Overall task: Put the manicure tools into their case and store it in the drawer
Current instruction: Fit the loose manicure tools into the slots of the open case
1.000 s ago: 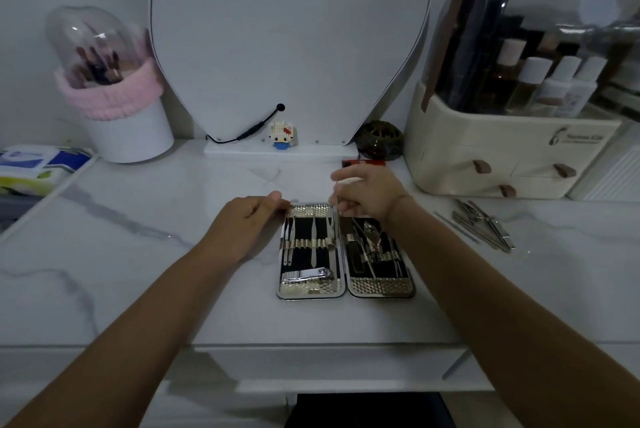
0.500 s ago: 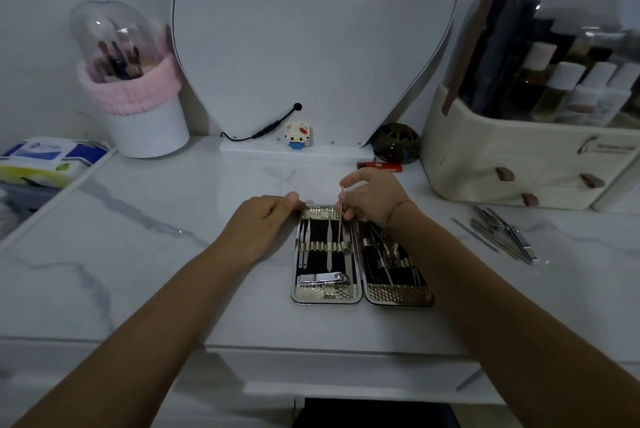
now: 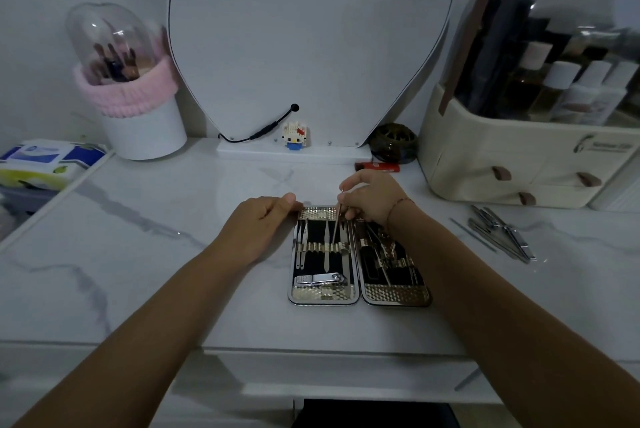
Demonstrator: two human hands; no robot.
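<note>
The manicure case (image 3: pixel 325 296) lies open flat on the marble tabletop, both halves lined in black with several metal tools under elastic loops and a nail clipper (image 3: pixel 320 279) low in the left half. My left hand (image 3: pixel 258 223) rests on the case's upper left corner with fingers curled. My right hand (image 3: pixel 372 197) hovers over the top of the case and pinches a thin metal tool (image 3: pixel 336 223), whose tip points down into the left half's loops. Several loose manicure tools (image 3: pixel 498 231) lie on the table to the right.
A mirror on a white base stands at the back, with a small toy figure (image 3: pixel 295 136) and a red lighter (image 3: pixel 377 167) near it. A cosmetics organiser (image 3: pixel 519 157) fills the right back, a brush holder (image 3: pixel 138 122) the left. A drawer front (image 3: pixel 329 368) runs under the table's edge.
My right hand has lifted slightly and now holds the thin tool slanted into the left half's loops. The left hand has stayed on the case's corner. The camera moved a little closer.
</note>
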